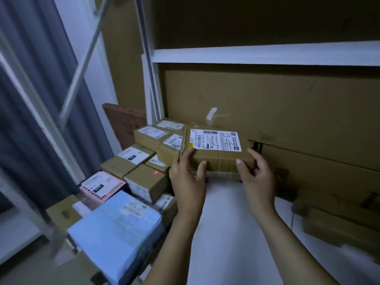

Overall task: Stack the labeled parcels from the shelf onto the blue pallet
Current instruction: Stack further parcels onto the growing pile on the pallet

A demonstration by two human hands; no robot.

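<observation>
A flat brown cardboard parcel with a white shipping label on top sits at the back of the white shelf board. My left hand grips its left end, thumb on top near the label. On its right front corner rests my right hand, fingers wrapped around the side. Several more labeled parcels are piled at the left. No blue pallet is visible.
A light blue wrapped package and a pink one lie at the near left. Large flat cardboard boxes lean along the shelf's back and right. A white shelf beam runs overhead. Grey curtains hang at the left.
</observation>
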